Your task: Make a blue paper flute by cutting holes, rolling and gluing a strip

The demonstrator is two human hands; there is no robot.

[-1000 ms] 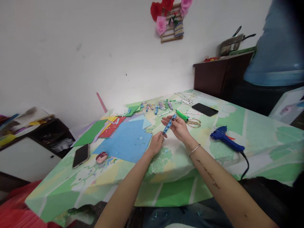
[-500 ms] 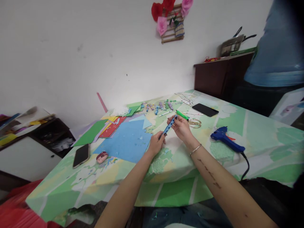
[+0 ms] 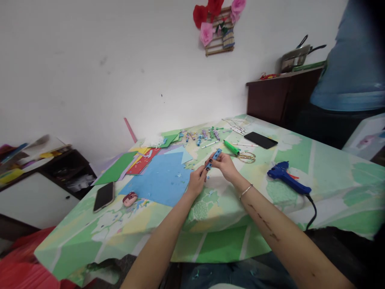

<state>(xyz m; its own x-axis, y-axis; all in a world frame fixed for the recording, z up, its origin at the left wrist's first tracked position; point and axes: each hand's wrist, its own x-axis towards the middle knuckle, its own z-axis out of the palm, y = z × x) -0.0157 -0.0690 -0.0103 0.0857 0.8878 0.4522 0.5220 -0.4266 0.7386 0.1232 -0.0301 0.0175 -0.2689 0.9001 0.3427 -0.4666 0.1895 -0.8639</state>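
One narrow, dotted blue strip (image 3: 217,153) between fingers (image 3: 217,162)

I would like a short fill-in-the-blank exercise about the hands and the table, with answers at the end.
1. The left hand and right hand hold a dotted strip coloured ____.
2. The scissors have handles coloured ____.
3. The bracelet circles the wrist of the ____ hand.

Missing words: blue; gold; right.

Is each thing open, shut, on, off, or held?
Blue dotted strip: slanted, held by left hand and right hand
Far phone: flat, screen dark
Near phone: flat, screen dark
Gold-handled scissors: flat, blades partly hidden
Blue glue gun: lying down, power unclear
White cabinet door: shut
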